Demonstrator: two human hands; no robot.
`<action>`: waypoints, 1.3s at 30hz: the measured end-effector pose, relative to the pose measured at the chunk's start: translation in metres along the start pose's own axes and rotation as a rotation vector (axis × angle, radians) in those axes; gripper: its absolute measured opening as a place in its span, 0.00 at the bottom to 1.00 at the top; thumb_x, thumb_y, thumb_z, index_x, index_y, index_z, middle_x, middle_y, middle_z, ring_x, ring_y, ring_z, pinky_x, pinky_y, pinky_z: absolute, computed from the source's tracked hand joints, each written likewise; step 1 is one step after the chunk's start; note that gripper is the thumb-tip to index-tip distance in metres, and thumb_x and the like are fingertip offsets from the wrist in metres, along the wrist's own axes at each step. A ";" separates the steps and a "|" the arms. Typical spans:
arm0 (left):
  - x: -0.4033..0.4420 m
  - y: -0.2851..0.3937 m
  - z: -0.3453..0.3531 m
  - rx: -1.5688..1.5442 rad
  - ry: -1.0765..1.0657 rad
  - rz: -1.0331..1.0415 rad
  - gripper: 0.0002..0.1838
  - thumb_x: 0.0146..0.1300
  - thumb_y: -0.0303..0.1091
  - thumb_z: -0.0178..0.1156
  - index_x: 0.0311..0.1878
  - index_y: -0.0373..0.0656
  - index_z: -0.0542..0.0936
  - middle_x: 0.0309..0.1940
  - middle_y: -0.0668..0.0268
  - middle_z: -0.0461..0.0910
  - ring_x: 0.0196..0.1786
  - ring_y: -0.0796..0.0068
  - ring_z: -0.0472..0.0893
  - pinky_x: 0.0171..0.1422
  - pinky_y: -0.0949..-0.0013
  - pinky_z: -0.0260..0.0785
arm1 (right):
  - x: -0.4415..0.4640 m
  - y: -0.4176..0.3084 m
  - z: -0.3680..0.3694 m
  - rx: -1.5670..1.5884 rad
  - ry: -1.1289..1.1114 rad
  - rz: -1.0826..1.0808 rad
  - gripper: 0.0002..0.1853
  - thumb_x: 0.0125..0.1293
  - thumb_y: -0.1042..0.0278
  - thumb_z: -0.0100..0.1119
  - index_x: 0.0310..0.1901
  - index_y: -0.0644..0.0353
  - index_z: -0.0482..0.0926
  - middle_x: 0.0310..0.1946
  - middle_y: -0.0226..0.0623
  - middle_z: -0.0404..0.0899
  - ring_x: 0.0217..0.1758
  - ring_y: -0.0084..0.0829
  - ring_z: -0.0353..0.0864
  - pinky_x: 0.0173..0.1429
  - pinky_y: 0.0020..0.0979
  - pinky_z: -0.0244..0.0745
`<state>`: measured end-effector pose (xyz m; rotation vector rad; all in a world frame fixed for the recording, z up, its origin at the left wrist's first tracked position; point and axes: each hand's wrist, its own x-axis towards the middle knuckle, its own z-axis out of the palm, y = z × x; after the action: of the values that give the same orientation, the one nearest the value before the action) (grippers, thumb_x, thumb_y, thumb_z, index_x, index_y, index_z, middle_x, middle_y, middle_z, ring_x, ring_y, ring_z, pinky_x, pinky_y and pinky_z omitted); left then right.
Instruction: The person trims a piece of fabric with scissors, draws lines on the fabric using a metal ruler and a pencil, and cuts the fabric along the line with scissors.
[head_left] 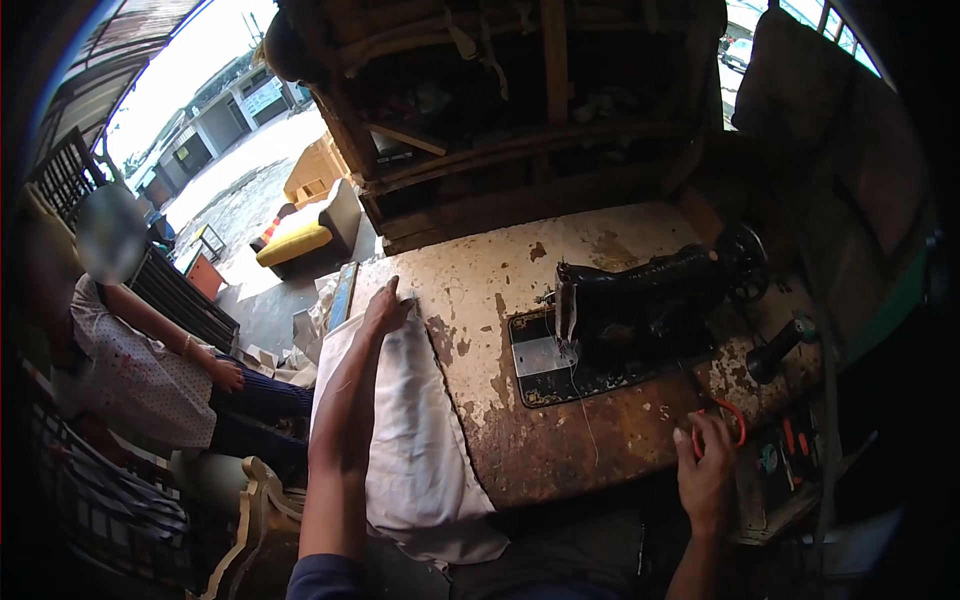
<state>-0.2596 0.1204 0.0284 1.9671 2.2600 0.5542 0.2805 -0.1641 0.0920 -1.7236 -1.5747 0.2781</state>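
My left hand (386,310) lies at the far end of a white cloth (412,440), its index finger stretched forward and thumb apart. The cloth is spread along the left side of the worn wooden table and hangs over the near edge. On the right, my right hand (708,462) has its fingers closed around the orange-red handles of a pair of scissors (741,424) near the table's front edge. The blades are dark and hard to make out. Between my hands stands a black sewing machine (640,292), with thread trailing from its needle area.
A dark thread cone (778,352) stands right of the machine. Below it, an open drawer (755,500) holds several small tools. A wooden sofa frame (540,160) rises behind the table. At left sits a person (150,370), near a carved gold-coloured chair frame (250,520).
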 end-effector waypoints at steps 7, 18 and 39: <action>-0.027 0.068 -0.101 -0.515 -0.244 0.161 0.18 0.64 0.44 0.72 0.45 0.37 0.86 0.43 0.63 0.86 0.49 0.72 0.81 0.57 0.65 0.71 | -0.051 -0.084 0.121 0.549 -0.431 -0.280 0.33 0.67 0.54 0.72 0.66 0.64 0.74 0.56 0.52 0.81 0.59 0.51 0.83 0.63 0.44 0.79; -0.164 0.141 -0.425 -0.111 0.438 0.332 0.15 0.64 0.40 0.70 0.46 0.39 0.84 0.39 0.65 0.85 0.43 0.75 0.83 0.53 0.68 0.75 | 0.001 -0.108 0.150 0.798 -0.576 -0.244 0.15 0.69 0.56 0.69 0.45 0.60 0.86 0.33 0.47 0.84 0.33 0.39 0.85 0.41 0.37 0.77; -0.239 0.078 -0.617 -0.240 0.868 0.362 0.28 0.74 0.54 0.62 0.67 0.44 0.80 0.55 0.60 0.83 0.55 0.77 0.80 0.60 0.75 0.69 | 0.238 -0.260 -0.185 0.420 0.057 -0.830 0.12 0.72 0.60 0.70 0.42 0.61 0.89 0.32 0.22 0.85 0.34 0.14 0.78 0.41 0.23 0.74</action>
<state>-0.3350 -0.2327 0.5883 2.2795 1.9994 1.9302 0.2509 -0.0323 0.4669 -0.6702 -1.8778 0.1186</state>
